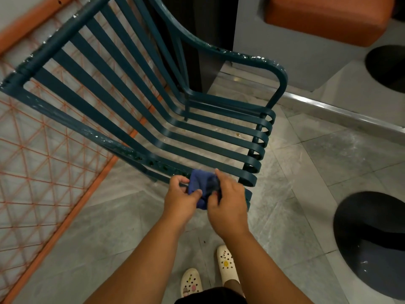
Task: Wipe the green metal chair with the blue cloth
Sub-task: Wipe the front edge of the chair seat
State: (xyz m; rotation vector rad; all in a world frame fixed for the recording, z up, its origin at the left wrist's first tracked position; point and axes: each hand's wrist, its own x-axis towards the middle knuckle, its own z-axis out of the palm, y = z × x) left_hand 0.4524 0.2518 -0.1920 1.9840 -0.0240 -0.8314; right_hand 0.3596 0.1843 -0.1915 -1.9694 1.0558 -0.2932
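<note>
Two pale clogs (226, 265) on grey floor (306, 194). Above them, left hand (179, 199) and right hand (228, 204), both pinching bunched blue cloth (202, 186), held against near armrest of green chair (153, 102). Behind chair, orange mesh (43, 172).

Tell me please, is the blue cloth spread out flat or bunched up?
Bunched up: the blue cloth sits crumpled between the left hand and right hand.

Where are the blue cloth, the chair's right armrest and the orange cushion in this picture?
blue cloth (202, 185): head view, on its bunched middle between both hands.
right armrest (252, 59): head view, on its chipped top rail.
orange cushion (324, 16): head view, on its top face.
</note>
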